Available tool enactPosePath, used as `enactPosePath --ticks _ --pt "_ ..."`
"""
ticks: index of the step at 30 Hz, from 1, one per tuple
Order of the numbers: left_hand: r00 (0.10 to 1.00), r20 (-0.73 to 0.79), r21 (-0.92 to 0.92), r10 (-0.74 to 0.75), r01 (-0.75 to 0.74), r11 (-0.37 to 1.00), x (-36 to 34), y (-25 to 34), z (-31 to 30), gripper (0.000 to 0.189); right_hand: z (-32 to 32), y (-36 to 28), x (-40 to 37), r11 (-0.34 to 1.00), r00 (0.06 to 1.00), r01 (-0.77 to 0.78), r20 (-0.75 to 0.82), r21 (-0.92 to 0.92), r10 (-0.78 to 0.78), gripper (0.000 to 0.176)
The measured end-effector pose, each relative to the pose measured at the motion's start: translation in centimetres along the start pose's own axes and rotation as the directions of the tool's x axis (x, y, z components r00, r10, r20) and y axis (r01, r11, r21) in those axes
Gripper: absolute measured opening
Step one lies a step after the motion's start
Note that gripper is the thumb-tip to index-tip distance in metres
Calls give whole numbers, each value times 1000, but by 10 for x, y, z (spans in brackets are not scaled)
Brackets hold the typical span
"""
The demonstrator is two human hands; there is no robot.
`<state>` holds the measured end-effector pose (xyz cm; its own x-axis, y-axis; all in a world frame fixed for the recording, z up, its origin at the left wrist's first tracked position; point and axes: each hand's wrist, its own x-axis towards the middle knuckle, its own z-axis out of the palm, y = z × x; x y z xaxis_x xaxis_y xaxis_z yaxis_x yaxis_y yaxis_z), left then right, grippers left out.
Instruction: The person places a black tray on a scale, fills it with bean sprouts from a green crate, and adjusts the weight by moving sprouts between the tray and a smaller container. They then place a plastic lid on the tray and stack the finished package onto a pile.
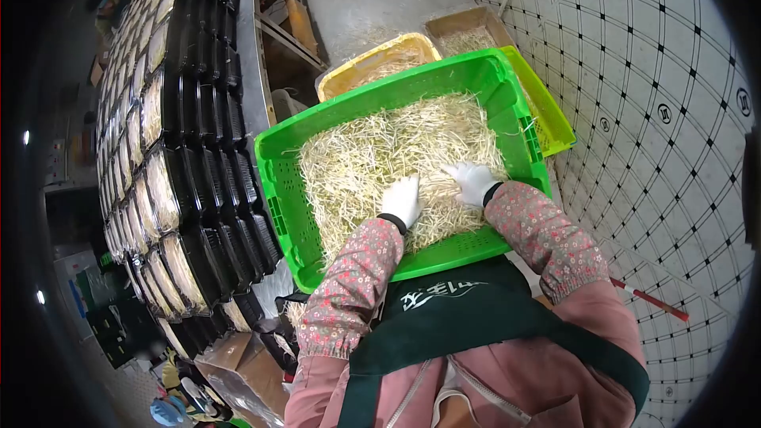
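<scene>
A large green plastic crate (279, 247) sits right in front of me, filled with a thick layer of pale bean sprouts (349, 158). My left hand (402, 200), in a white glove, lies on the sprouts near the middle, its fingers stretched forward and the tips partly sunk among the strands. To its right, my right hand (473, 182), also white-gloved, rests on the sprouts with fingers extended towards the left and somewhat apart. The hands do not touch each other. Neither visibly grips a bunch, though sprouts cover some fingertips.
Behind the crate stand a yellow tub (424, 41) with sprouts and a cardboard box (507, 32). A yellow-green crate (561, 139) shows at the right. Tall stacks of black trays (186, 111) with packed sprouts line the left. Other people are at the far left and lower left.
</scene>
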<state>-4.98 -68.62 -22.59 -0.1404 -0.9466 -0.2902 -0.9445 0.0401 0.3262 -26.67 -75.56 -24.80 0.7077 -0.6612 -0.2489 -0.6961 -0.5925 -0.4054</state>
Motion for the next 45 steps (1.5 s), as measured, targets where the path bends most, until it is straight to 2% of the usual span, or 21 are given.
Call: enactPosePath --ticks 3,4,7,10,13,15,17,18,21,22,26,29,30,33,34,35,37,39,41,43,45 --pt "995 86 -70 46 -40 997 -17 -3 -12 47 1 3 -1 999 999 45 -15 14 -45 58" --pt "990 135 -17 32 -30 999 -26 -1 -22 39 16 15 3 988 975 145 -176 60 -132 48" --pt "989 131 22 70 -73 997 -63 -20 -39 40 -23 21 12 989 989 -147 -7 30 148 42" --pt "983 138 55 123 -132 990 -91 -39 -49 57 -80 10 18 961 966 -250 -32 120 255 35" --pt "983 66 112 172 -179 978 -101 -22 -70 69 -85 -32 44 970 978 -79 -172 232 121 41" --pt "981 32 125 194 -196 973 -106 -17 -77 74 -53 -64 63 962 998 17 -62 273 0 60" --pt "978 68 82 197 -203 976 -113 -20 -80 78 -42 -94 60 979 980 177 70 102 -185 92" --pt "973 217 16 84 -89 996 -114 -24 -81 81 -35 -96 64 975 952 188 224 121 -211 116" --pt "990 -74 -145 119 -128 981 -106 -36 -92 89 -47 -75 58 940 965 159 152 302 -213 120" --pt "982 -129 -86 140 -152 985 -94 -36 -94 101 -45 -60 57 940 980 119 113 319 -163 131" --pt "995 -94 108 22 -11 994 -43 -28 -76 112 -38 -40 48 999 967 15 255 48 -26 141" --pt "988 78 83 -131 124 989 -19 -30 -55 109 -17 -49 43 999 961 10 274 47 -22 138" --pt "981 116 50 -156 152 987 -14 -35 -46 106 -13 -55 40 999 980 -17 199 27 12 112" --pt "976 157 46 -154 148 988 -18 -46 -33 76 10 -38 44 995 970 -15 242 95 -8 72" --pt "968 203 37 -150 146 989 -18 -46 -34 69 17 -26 43 992 993 90 65 88 -95 38" --pt "957 251 27 -146 143 989 -19 -46 -34 62 9 -19 43 994 996 48 69 94 -55 33" --pt "997 67 -32 41 -38 999 -34 -65 -12 54 -23 -7 50 994 996 -32 81 105 24 23" --pt "988 -90 -89 125 -133 987 -50 -63 -24 51 -43 11 57 983 987 -96 -114 157 114 17" --pt "993 -8 -135 118 -118 984 -61 -58 -41 63 -67 12 60 954 967 -176 -141 244 214 24" --pt "991 21 -160 130 -125 979 -71 -54 -50 71 -76 -19 70 943 982 -145 -69 298 173 35" --pt "987 -136 -191 81 -106 976 -76 -53 -37 79 -69 -54 82 922 998 -65 48 382 50 47"
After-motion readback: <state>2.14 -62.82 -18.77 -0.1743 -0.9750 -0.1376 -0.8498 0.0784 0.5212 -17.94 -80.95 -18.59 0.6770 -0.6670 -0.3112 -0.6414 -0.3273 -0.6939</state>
